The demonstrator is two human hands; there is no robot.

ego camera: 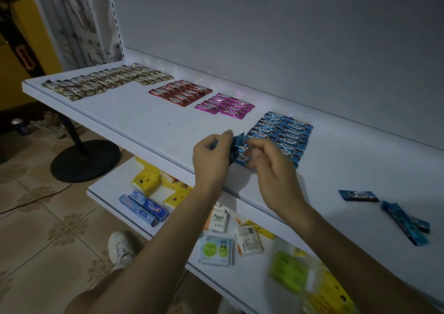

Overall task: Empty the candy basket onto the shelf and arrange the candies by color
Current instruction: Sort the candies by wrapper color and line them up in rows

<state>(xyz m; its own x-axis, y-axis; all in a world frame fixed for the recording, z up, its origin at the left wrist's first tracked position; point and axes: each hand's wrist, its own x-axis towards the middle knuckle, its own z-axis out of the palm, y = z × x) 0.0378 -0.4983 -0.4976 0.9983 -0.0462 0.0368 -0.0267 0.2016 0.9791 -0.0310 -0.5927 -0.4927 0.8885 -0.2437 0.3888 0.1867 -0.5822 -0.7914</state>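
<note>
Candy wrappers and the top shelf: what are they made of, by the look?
Candy wrappers: likely thin metallised plastic film, glossy. The pink group glints, and the blue candy in the left hand creases. Top shelf: smooth, white and semi-matte, probably painted metal or laminate. The look leaves it open.

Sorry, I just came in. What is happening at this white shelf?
A person sorts wrapped candies by colour on the white shelf. The gold-brown candies, red candies and pink candies lie in neat rows. The left hand grips a blue-wrapped candy beside the blue rows; the right hand is at their near end, its grip unclear. Some loose blue candies lie further right.
</note>
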